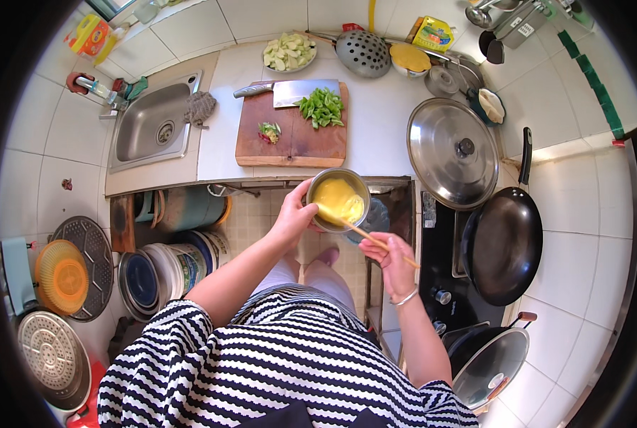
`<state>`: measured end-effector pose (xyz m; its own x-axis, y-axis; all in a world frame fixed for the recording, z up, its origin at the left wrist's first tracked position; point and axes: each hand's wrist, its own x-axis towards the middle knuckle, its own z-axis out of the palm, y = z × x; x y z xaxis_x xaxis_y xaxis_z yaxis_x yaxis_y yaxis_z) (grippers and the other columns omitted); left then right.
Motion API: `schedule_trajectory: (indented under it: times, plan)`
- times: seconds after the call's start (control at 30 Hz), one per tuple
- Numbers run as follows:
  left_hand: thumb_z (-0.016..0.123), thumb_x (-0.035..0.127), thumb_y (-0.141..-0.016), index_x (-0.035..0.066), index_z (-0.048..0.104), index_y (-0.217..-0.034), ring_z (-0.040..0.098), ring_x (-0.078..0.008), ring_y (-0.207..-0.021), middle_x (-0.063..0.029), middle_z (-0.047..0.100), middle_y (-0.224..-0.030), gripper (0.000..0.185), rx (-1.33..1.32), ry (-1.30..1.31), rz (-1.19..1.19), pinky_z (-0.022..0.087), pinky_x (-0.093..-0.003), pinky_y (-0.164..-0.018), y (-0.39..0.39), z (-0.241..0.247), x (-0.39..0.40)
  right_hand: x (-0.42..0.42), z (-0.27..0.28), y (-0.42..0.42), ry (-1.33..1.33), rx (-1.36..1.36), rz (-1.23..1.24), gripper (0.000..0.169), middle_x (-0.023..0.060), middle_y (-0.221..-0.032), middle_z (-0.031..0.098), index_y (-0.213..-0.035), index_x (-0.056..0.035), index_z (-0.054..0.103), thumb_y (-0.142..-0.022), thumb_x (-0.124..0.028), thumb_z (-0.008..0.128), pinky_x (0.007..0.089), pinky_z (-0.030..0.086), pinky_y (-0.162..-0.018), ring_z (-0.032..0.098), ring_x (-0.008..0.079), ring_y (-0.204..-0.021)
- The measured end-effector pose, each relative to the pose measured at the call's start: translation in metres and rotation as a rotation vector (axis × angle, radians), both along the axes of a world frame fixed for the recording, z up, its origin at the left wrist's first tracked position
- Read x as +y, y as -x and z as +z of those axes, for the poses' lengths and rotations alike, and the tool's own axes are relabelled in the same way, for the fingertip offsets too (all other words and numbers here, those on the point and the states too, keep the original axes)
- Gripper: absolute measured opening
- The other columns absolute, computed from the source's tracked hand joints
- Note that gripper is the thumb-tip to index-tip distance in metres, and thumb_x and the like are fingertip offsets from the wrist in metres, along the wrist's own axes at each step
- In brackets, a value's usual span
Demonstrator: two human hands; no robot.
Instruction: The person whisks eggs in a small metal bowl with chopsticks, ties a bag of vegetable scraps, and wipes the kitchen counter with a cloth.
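Observation:
My left hand (295,214) grips the rim of a round metal bowl (368,195), its thumb over the edge. Yellow beaten egg (335,197) lies in the bowl. Wooden chopsticks (374,241) are held in my right hand (390,257), their tips down in the egg. The bowl is in the air just before the counter's front edge. Beyond it, a wooden cutting board (291,160) carries a cleaver (302,92), chopped green peppers (322,108) and a small heap of minced aromatics (269,133).
A sink (152,125) with a steel wool scrubber (199,108) at its edge is left. A plate of pale sliced vegetable (289,52) stands behind the board. A large pot lid (452,152) and a black wok (505,246) are right, by the stove (436,273).

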<state>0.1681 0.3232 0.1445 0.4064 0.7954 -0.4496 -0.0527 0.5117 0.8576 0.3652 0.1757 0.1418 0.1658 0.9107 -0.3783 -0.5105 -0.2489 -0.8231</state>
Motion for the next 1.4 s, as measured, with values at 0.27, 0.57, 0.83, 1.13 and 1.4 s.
schedule_trajectory:
  times: [0.27, 0.57, 0.83, 1.13, 1.4]
  plan:
    - [0.044, -0.005, -0.078, 0.005, 0.041, -0.140, 0.064, -0.0192, -0.098, -0.0074, 0.054, -0.126, 0.063, -0.048, 0.055, 0.006, 0.062, -0.0312, -0.063, 0.001, 0.001, -0.004, -0.003, 0.001, 0.000, -0.028, 0.008, -0.049, 0.036, 0.0210, -0.102, 0.067, -0.112, 0.0083, 0.056, -0.103, -0.018, 0.034, 0.0377, 0.055, -0.089, 0.068, 0.0285, -0.095]
    - [0.044, -0.005, -0.081, 0.010, 0.041, -0.141, 0.065, -0.0162, -0.088, -0.0081, 0.059, -0.115, 0.062, -0.036, 0.023, 0.019, 0.061, -0.0322, -0.064, -0.001, 0.000, -0.009, -0.001, 0.000, -0.008, -0.070, 0.070, -0.242, 0.037, 0.0221, -0.101, 0.067, -0.111, 0.0077, 0.058, -0.103, -0.020, 0.034, 0.0361, 0.056, -0.087, 0.068, 0.0278, -0.094]
    - [0.045, -0.004, -0.081, 0.010, 0.041, -0.141, 0.065, -0.0147, -0.085, -0.0073, 0.060, -0.113, 0.062, -0.023, 0.000, -0.009, 0.061, -0.0325, -0.062, 0.000, -0.006, -0.009, -0.004, -0.002, -0.006, -0.060, 0.005, -0.300, 0.037, 0.0210, -0.102, 0.067, -0.111, 0.0073, 0.057, -0.103, -0.021, 0.035, 0.0367, 0.055, -0.088, 0.068, 0.0266, -0.094]
    - [0.045, -0.004, -0.081, 0.010, 0.043, -0.140, 0.065, -0.0160, -0.088, -0.0074, 0.060, -0.112, 0.060, -0.018, 0.020, -0.002, 0.061, -0.0325, -0.064, 0.000, -0.001, -0.013, -0.011, 0.002, -0.016, 0.010, -0.129, -0.246, 0.038, 0.0205, -0.099, 0.067, -0.111, 0.0078, 0.058, -0.103, -0.019, 0.033, 0.0354, 0.055, -0.087, 0.068, 0.0261, -0.092]
    - [0.044, -0.004, -0.081, 0.007, 0.043, -0.139, 0.065, -0.0168, -0.091, -0.0077, 0.058, -0.116, 0.060, -0.043, 0.055, -0.014, 0.061, -0.0320, -0.066, 0.001, 0.002, -0.010, -0.010, 0.023, -0.018, -0.004, -0.329, -0.124, 0.040, 0.0185, -0.098, 0.068, -0.110, 0.0071, 0.059, -0.104, -0.023, 0.034, 0.0340, 0.056, -0.085, 0.068, 0.0241, -0.090]
